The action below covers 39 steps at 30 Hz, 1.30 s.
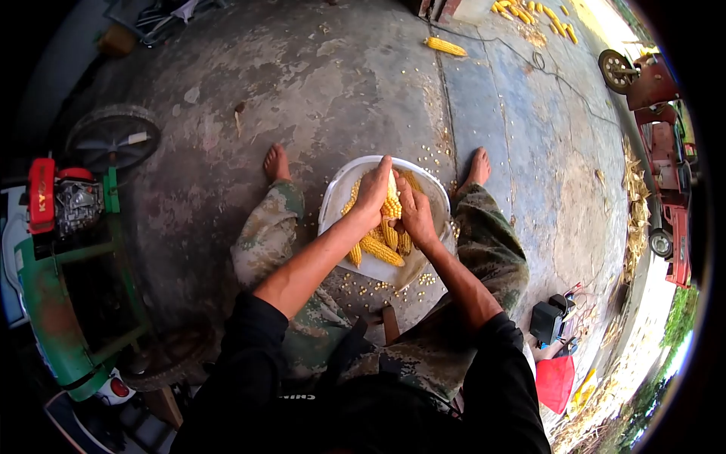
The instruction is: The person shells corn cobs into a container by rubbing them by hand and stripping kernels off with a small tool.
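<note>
Between my legs stands a white basin (327, 204) holding several yellow corn cobs (382, 250). Above it, an ear of corn (391, 206) is held between both hands; its upper part looks pale, its lower part still carries yellow kernels. My left hand (372, 191) wraps around the ear from the left, thumb pointing up along it. My right hand (417, 215) closes on the ear from the right, with its thumb against the kernels. The fingers partly hide the ear.
Loose kernels (370, 287) are scattered around the basin. A single corn cob (445, 47) lies ahead, and more cobs (529, 11) beyond. At left is a green machine with a red engine (64, 197); at right, a black box (546, 323), red cloth (555, 382) and red vehicle (665, 151).
</note>
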Each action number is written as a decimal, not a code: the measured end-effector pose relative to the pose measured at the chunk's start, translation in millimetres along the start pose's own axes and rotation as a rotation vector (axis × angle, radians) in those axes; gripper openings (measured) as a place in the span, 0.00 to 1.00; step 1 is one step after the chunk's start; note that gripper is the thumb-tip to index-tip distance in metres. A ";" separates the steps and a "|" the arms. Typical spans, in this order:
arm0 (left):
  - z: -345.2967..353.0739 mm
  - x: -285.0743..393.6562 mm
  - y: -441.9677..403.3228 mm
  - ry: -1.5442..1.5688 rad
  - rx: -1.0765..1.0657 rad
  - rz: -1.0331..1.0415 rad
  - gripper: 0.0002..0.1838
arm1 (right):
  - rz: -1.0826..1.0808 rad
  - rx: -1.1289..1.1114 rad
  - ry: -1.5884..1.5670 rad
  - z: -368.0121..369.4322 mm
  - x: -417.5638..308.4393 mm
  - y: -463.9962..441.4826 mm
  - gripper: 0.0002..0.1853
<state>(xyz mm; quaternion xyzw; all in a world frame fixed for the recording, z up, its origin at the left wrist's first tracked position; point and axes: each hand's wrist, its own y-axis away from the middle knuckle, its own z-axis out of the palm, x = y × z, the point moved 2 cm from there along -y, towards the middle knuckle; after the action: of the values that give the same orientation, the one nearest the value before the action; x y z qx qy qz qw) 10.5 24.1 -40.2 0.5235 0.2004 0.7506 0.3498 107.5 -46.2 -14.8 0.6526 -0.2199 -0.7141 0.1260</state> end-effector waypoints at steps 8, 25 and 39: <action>-0.5 7.2 0.3 0.006 0.013 -0.021 0.27 | 0.035 0.000 -0.146 0.3 -8.6 3.2 0.34; 6.2 2.9 4.3 -0.052 0.090 -0.038 0.28 | -0.016 0.030 -0.093 -2.9 10.4 0.2 0.32; -13.1 -28.0 -6.8 -0.294 0.099 0.233 0.27 | -0.055 0.103 0.174 0.3 12.5 2.2 0.36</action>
<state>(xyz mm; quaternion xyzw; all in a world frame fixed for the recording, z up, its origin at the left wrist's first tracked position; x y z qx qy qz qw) 6.4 9.0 -67.7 0.6636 0.1219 0.6907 0.2601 105.5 -53.8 -24.7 0.7234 -0.2266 -0.6458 0.0914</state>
